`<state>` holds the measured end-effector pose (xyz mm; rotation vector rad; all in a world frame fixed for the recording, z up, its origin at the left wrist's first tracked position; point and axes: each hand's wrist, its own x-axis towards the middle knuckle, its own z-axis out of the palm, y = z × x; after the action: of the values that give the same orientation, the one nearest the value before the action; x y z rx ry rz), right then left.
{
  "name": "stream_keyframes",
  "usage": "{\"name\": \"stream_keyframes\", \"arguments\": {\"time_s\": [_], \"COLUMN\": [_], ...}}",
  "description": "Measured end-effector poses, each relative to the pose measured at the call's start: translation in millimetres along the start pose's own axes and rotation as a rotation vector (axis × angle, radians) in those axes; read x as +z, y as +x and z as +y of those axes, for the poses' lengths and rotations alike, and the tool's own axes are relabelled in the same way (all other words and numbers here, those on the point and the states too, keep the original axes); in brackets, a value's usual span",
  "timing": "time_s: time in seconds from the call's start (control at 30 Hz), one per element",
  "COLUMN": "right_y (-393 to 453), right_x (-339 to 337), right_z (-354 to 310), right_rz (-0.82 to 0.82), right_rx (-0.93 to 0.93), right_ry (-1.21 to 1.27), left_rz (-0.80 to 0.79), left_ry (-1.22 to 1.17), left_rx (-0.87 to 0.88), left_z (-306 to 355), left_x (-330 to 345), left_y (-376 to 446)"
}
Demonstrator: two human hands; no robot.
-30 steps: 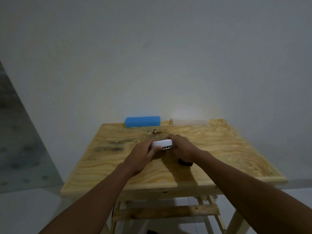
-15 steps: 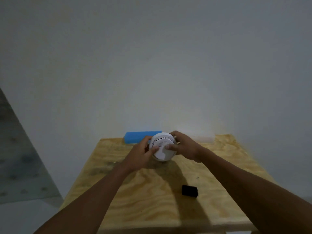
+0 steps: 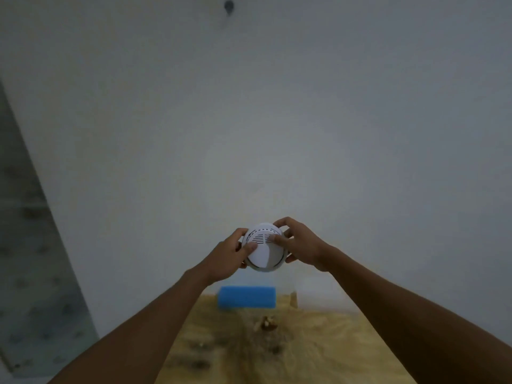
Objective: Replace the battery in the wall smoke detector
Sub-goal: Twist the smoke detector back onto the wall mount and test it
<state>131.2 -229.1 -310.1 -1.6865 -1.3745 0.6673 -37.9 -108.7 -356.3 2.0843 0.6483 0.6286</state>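
Round white plastic smoke detector [image 3: 264, 249] gripped between left hand [image 3: 231, 254] and right hand [image 3: 300, 245], raised above wooden table [image 3: 318, 345]; remounting step, apparently: next, align with dark wall fixing [image 3: 228, 6]

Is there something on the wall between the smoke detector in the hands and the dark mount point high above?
Nothing visible. The smoke detector, held by the left hand and right hand, has only bare wall up to the dark mount point.

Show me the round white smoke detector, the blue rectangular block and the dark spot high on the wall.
Round white smoke detector [image 3: 264, 249], head view, front face.
Blue rectangular block [image 3: 247, 297], head view, front side.
Dark spot [image 3: 228, 6], head view, its middle.
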Motion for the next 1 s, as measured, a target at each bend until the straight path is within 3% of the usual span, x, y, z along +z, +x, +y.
{"name": "stream_keyframes", "arguments": {"time_s": [0.37,0.57,0.7,1.0], "right_y": [66,121,157,205], "right_x": [-72,-101,-116,-140], "right_z": [-151,-219,-262,-319], "right_rz": [0.165,0.321,0.445,0.54], "right_rx": [-0.168,-0.314,-0.39,-0.453], "right_ry": [0.066,0.022,-0.017,-0.037], "left_rz": [0.142,0.302,0.426,0.569], "left_ry": [0.009,0.055,0.03,0.003], "left_rx": [0.1,0.162,0.206,0.219], "left_z": [137,193,220,259], "left_x": [-127,-190,-225,-261], "left_y": [59,102,132,176]}}
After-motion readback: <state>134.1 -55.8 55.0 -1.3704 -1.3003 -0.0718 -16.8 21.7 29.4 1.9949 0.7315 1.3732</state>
